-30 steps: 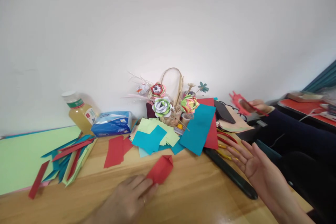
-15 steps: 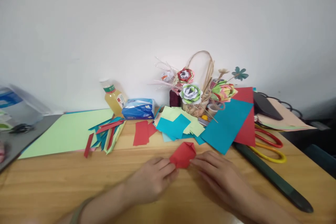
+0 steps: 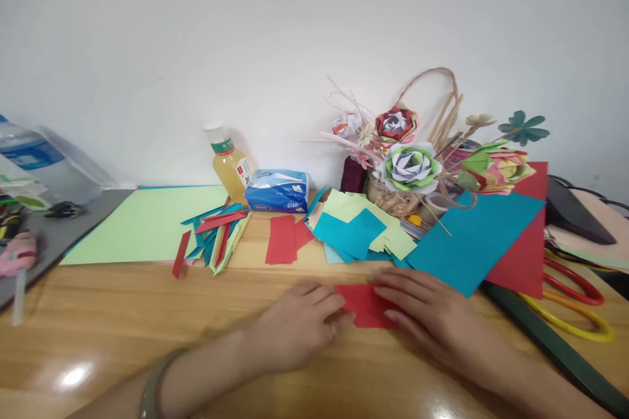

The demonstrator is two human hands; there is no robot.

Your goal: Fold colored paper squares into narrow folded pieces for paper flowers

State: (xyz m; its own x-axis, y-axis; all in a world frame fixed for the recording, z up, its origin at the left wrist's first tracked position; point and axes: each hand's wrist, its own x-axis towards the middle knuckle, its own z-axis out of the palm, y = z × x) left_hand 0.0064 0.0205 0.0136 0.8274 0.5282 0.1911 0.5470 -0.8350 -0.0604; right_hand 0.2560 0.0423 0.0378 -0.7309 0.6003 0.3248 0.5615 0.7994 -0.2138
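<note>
A small folded piece of red paper (image 3: 364, 309) lies low over the wooden table between my hands. My left hand (image 3: 302, 324) pinches its left end, thumb below and fingers curled above. Over the right end, my right hand (image 3: 437, 317) has its fingers laid on top and its thumb at the lower edge; that end is hidden beneath them. Just beyond is a pile of blue and pale green paper pieces (image 3: 354, 236), with red paper rectangles (image 3: 282, 240) to its left.
Cut paper strips (image 3: 216, 236) lie left, by pale green sheets (image 3: 118, 229). A juice bottle (image 3: 228, 170) and tissue pack (image 3: 278, 191) stand near the wall. A basket of paper flowers (image 3: 393, 193), large blue sheet (image 3: 484, 236), scissors (image 3: 574, 314) and dark green long tool (image 3: 545, 330) are at right.
The red paper has turned so its long side runs left to right, and its folded corner no longer shows. My right hand has moved over its right end. The camera view has shifted.
</note>
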